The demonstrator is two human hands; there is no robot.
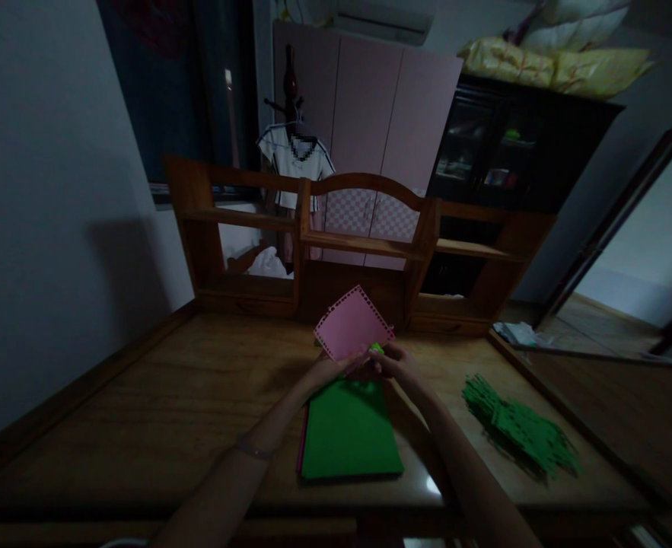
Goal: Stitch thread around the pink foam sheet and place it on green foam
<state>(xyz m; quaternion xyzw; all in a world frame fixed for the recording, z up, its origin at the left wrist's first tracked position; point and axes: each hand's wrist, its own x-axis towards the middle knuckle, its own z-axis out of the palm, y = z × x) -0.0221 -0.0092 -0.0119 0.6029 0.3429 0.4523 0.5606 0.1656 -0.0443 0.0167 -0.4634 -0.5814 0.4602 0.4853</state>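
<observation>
A pink sheet of paper [354, 326] with rows of small cut-outs along its edges is tilted up above the desk. Its lower edge is gripped by my left hand [329, 371], fingers closed. My right hand [396, 361] is wrapped round a small lime-green paper punch [376, 348] at the sheet's lower right edge; most of the punch is hidden by the fingers. Just below both hands lies a stack of green paper [351, 430], with a pinkish-red edge showing along its left side.
A pile of green cut paper pieces [518, 426] lies on the right of the wooden desk [199, 403]. Wooden shelves [364, 245] rise along the desk's back edge. Behind stand a pink wardrobe [367, 106], a dark cabinet [518, 144] and a hanging white shirt [290, 167].
</observation>
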